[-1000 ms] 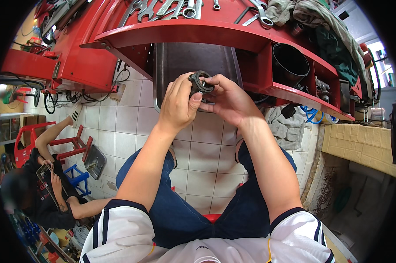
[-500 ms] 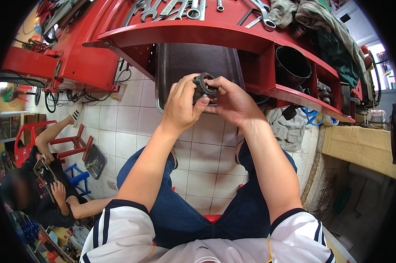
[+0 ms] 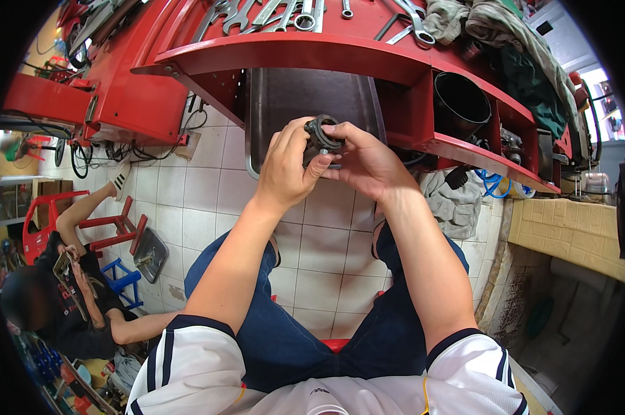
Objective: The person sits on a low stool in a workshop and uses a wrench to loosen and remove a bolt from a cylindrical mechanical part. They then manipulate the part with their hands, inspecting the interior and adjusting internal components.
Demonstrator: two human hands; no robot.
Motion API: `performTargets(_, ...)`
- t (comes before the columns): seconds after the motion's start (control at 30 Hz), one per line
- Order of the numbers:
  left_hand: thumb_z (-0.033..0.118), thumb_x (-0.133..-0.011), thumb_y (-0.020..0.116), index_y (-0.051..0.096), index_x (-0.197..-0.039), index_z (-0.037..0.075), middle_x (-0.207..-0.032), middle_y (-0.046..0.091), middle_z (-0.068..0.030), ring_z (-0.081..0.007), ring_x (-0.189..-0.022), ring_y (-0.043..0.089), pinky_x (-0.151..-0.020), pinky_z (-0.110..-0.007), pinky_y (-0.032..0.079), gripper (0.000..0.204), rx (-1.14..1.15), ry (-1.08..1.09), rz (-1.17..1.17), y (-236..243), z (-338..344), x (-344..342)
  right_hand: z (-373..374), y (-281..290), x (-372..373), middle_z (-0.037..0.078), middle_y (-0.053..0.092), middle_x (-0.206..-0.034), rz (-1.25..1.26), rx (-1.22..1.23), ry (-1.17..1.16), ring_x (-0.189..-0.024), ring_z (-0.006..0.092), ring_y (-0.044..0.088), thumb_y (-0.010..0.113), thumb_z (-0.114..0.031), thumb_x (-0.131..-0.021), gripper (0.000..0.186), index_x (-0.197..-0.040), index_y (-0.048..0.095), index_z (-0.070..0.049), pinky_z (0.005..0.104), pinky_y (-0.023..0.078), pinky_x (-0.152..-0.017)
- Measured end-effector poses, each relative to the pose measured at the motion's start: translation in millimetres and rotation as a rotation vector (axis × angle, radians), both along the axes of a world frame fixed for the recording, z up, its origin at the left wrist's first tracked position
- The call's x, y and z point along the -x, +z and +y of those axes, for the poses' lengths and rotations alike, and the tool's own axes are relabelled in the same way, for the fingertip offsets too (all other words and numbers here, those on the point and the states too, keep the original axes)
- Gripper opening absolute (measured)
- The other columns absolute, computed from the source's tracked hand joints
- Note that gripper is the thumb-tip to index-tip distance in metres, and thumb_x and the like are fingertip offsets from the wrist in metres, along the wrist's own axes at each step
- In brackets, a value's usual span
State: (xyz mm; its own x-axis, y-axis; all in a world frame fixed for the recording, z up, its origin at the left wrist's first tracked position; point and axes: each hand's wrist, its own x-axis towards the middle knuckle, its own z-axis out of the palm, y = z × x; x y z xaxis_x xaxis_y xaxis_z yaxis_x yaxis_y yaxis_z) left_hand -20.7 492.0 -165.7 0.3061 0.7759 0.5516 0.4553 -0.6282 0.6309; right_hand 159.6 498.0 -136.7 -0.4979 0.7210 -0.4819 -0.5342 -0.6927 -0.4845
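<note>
Both my hands hold up a dark, ring-mouthed metal part [image 3: 318, 135] over the near end of a black tray. Its round opening faces up, and a small silver screw or bolt shows on its near side. My left hand [image 3: 286, 166] wraps the part's left side, thumb pressed near the bolt. My right hand [image 3: 371, 162] grips it from the right, with the thumb on the ring's rim and the other fingers beneath. Fingers hide much of the lower part.
The black tray [image 3: 305, 90] sits under a red workbench [image 3: 278, 52] with several wrenches [image 3: 305, 19] on top. A black bucket [image 3: 462, 104] stands in the bench's lower shelf. At far left a person [image 3: 63, 290] in black sits holding something; a red stool [image 3: 122, 225] stands nearby.
The dark part has tilted slightly in my fingers, while both my arms stay in place. The seated person's hand at left has moved up along the thing they hold.
</note>
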Motion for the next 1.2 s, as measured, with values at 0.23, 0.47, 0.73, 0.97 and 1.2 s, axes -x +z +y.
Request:
performTargets(0.23, 0.038, -0.106, 0.051, 0.067, -0.115, -0.002, -0.12, 0.064, -0.0159, -0.0296, -0.108, 0.063, -0.094, -0.036, 0.047, 0.044, 0.27, 0.004, -0.335, -3.0, -4.0, -8.9, 0.6, -5.6, 1.5, 0.0, 0.066, -0.11, -0.066, -0.035, -0.041, -0.102, 0.0126, 0.059, 0.07, -0.024, -0.095, 0.021, -0.109, 0.072, -0.009, 0.04, 0.05, -0.1)
performTargets(0.47, 0.027, -0.103, 0.062, 0.072, -0.108, -0.004, -0.119, 0.064, -0.0083, -0.0139, -0.106, 0.059, -0.094, -0.029, 0.045, 0.033, 0.662, 0.136, -0.677, 1.1, -7.8, -17.2, 6.4, 3.2, 7.2, 0.002, 0.07, -0.111, -0.251, -0.162, -0.049, -0.107, 0.0137, 0.062, 0.07, -0.025, -0.095, 0.025, -0.112, 0.073, -0.006, 0.0385, 0.049, -0.097)
performTargets(0.73, 0.022, -0.101, 0.066, 0.069, -0.109, 0.0, -0.108, 0.067, -0.0069, -0.0162, -0.107, 0.06, -0.101, -0.036, 0.048, 0.024, 1.23, -0.037, -1.102, 14.1, 3.0, -3.4, 15.5, 11.9, 2.0, 0.011, 0.072, -0.107, -0.583, -0.433, 0.0, -0.098, 0.017, 0.065, 0.073, -0.023, -0.092, 0.039, -0.115, 0.07, 0.009, 0.0334, 0.051, -0.085)
performTargets(0.97, 0.021, -0.099, 0.068, 0.067, -0.112, -0.001, -0.108, 0.069, -0.0083, -0.0183, -0.103, 0.065, -0.098, -0.038, 0.052, 0.026, 1.306, -0.136, -1.034, 22.5, 6.0, 11.5, 18.8, 18.2, -3.0, 0.013, 0.073, -0.1, -0.695, -0.569, 0.129, -0.09, 0.0147, 0.065, 0.074, -0.019, -0.09, 0.04, -0.116, 0.069, 0.011, 0.0297, 0.051, -0.08)
performTargets(1.2, 0.015, -0.098, 0.066, 0.06, -0.119, -0.005, -0.112, 0.068, -0.0132, -0.0195, -0.103, 0.067, -0.092, -0.035, 0.056, 0.03, 1.252, -0.04, -0.916, 24.3, 6.5, 6.5, 20.9, 3.0, 0.2, 0.013, 0.074, -0.099, -0.594, -0.461, 0.088, -0.089, 0.0155, 0.067, 0.073, -0.018, -0.09, 0.037, -0.114, 0.07, 0.01, 0.0305, 0.051, -0.08)
